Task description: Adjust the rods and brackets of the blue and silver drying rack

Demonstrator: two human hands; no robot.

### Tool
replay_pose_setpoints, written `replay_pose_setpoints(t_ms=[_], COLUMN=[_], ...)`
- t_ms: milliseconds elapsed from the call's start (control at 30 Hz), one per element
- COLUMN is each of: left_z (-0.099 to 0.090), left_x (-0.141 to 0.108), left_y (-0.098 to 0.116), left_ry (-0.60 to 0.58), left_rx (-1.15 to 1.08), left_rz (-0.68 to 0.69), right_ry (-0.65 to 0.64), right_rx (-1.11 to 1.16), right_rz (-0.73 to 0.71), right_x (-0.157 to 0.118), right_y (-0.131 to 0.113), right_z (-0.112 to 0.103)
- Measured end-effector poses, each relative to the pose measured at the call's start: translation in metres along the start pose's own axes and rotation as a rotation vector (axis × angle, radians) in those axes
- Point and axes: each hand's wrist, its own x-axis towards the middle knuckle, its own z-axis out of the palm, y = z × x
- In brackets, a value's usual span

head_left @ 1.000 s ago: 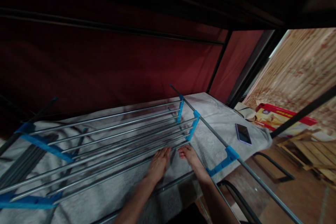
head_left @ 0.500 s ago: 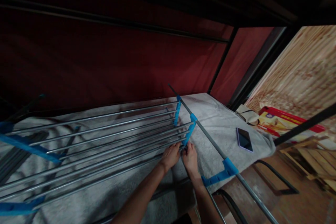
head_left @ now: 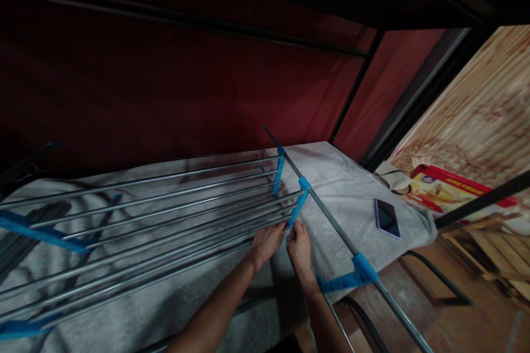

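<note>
A: Where is the blue bracket (head_left: 298,203) sitting from the person's fingers?

B: It is standing just beyond them, its lower end meeting the fingertips. Its long axis is slanting up, away and a little to the right, where the upper end is joining the grey pole (head_left: 331,222).

A: Which hand is resting nearer?

B: Neither is clearly leading. The left hand (head_left: 268,241) is resting on the left side of that lower end, the right hand (head_left: 300,246) on the right, and both are seeming to touch it.

A: And what are the fingers doing?

B: The left ones are bending close together, with the nearest of the metal bars (head_left: 165,237) running in at the hand. The right ones are curling, tips pointing toward the bracket. The hands are hiding any pinch, so that cannot be told.

A: How are the bars lying?

B: They are stretching leftward above the grey blanket (head_left: 343,187), crosswise to the bracket. A second bracket (head_left: 339,281) is joining the same pole beside the right forearm, no fingers touching it.
</note>
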Motion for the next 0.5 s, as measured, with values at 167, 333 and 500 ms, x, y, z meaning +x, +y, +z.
replay_pose_setpoints(t_ms=[167,333,500], left_z=[-0.0012,0.0001,0.0030], left_x=[0.0018,0.0009,-0.0011], left_y=[-0.0013,-0.0039,-0.0043], left_ry=[0.003,0.008,0.000], left_rx=[-0.005,-0.018,-0.020], left_rz=[-0.031,-0.046,-0.081], right_ry=[0.005,-0.011,0.001], right_rx=[0.011,0.024,0.021], right_rz=[0.024,0.045,0.090], right_x=[0.0009,0.0013,0.0013], right_y=[0.0016,-0.0018,-0.0073], right_z=[0.0011,0.0001,-0.0013])
